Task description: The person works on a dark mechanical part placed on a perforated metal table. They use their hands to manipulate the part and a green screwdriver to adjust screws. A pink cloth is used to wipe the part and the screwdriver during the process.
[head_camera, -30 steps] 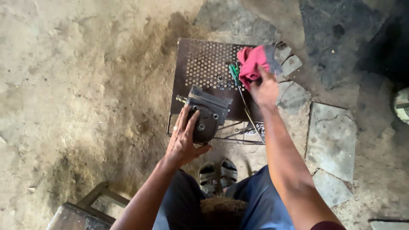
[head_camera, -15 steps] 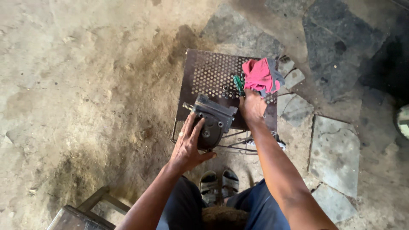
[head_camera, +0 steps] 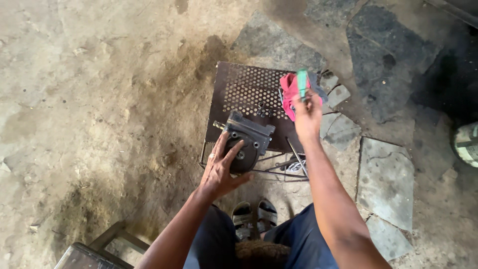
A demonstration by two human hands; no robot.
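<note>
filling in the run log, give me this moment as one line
left hand: flat on dark metal housing | right hand: raised, gripping green-handled tool | pink rag: on perforated metal stand

The machine part (head_camera: 245, 144) was dull, greasy grey metal. The table (head_camera: 249, 92) was dark perforated sheet metal, rusty and matt. The rag (head_camera: 289, 89) was soft pink cloth. The tool handle (head_camera: 301, 82) looked like smooth green plastic. The floor (head_camera: 99, 99) was rough, stained concrete.

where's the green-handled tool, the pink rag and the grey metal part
green-handled tool (head_camera: 301, 83), head view, on its handle
pink rag (head_camera: 288, 88), head view, on its left fold
grey metal part (head_camera: 250, 135), head view, on its top block
</note>
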